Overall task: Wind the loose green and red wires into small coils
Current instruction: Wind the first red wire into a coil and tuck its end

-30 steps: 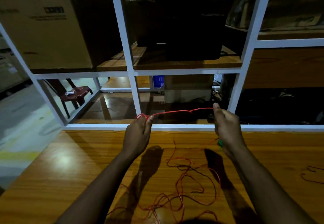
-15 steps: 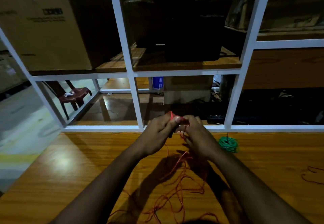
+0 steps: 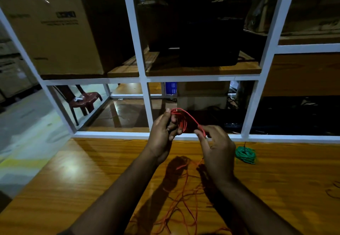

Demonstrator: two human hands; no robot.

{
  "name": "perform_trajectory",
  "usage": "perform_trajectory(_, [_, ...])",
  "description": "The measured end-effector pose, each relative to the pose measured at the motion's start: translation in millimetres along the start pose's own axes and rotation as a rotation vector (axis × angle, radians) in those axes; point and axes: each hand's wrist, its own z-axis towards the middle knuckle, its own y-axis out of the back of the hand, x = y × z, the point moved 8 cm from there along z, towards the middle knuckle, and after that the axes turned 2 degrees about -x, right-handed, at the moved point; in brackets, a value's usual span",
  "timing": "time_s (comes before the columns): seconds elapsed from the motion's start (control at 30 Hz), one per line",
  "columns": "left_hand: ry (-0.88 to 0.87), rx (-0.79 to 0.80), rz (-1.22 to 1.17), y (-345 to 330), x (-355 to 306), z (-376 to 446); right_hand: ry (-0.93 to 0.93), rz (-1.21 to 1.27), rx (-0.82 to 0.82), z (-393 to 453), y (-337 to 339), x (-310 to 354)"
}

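- Green wire [image 3: 245, 154] lies coiled on the table [image 3: 73, 179], apparently done.
- Red wire [image 3: 181, 119] is part wound; much slack sprawls on the table below.
- Left hand [image 3: 161, 135] is closed around the red loops.
- Right hand [image 3: 214, 148] pinches the strand feeding them.

1. the scene is dim; the shelf bays [image 3: 207, 37] behind fall to near black.
2. light from above leaves a soft glare patch on the bench [image 3: 73, 168] at left.
3. both forearms cast dark shadows on the wood.
4. straight frame bars bow toward the edges, a wide-angle effect.
5. fine detail looks soft and smeared.
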Motion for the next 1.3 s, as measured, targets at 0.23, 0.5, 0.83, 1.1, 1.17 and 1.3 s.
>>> perform_trajectory(0.23, [0.071, -0.138, 0.387, 11, 30, -9, -0.652, 0.477, 0.021, 5, -9, -45])
perform_trajectory(0.5, [-0.179, -0.297, 0.944, 37, 19, 11, -0.755, 0.571, 0.198, -5, -14, -40])
perform_trajectory(0.83, [-0.103, -0.229, 0.992, 58, 20, 25, -0.561, 0.544, 0.387, 15, -4, -43])
perform_trajectory(1.1, [0.474, 0.482, -0.313, -28, 27, -41, -0.303, 0.066, 0.095, 50, 31, -79])
perform_trajectory(1.17, [0.472, 0.525, -0.567, -43, 9, -45, -0.285, -0.042, 0.180, 43, 16, -79])
perform_trajectory(1.3, [0.254, 0.377, -0.662, -41, -21, -26, -0.176, -0.173, 0.439, 11, -17, -57])
